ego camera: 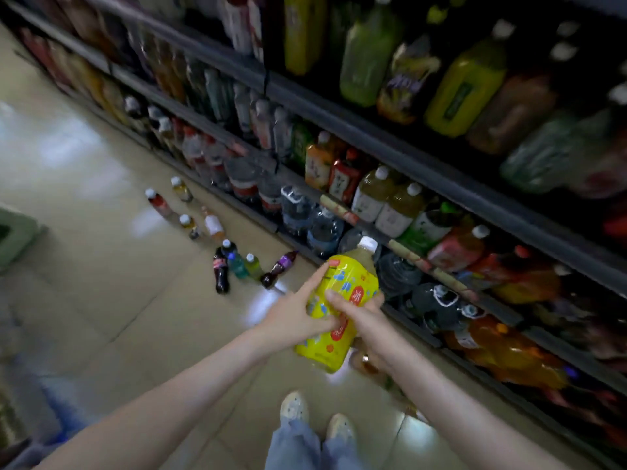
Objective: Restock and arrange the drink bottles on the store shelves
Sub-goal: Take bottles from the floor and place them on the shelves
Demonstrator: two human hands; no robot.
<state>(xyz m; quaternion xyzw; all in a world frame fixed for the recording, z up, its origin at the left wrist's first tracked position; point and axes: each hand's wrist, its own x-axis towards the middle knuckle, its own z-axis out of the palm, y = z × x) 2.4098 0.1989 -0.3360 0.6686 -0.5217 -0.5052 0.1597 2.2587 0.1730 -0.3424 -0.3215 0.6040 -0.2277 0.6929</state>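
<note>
Both my hands hold a large bottle (342, 290) with a yellow patterned label and a white cap, tilted with the cap towards the shelves. My left hand (295, 313) grips its left side, index finger stretched up along the label. My right hand (359, 313) grips it from the right, fingers wrapped across the front. The bottle hangs in front of the lower shelf (437, 273), level with its rail, where yellow tea bottles (386, 198) and green and red ones stand.
Several small bottles lie and stand on the tiled floor (101, 266) to the left, among them a cola bottle (220, 271) and a purple one (280, 268). Water bottles (305, 212) fill the bottom shelf. My shoes (315, 415) are below. A green bin (13, 232) is at far left.
</note>
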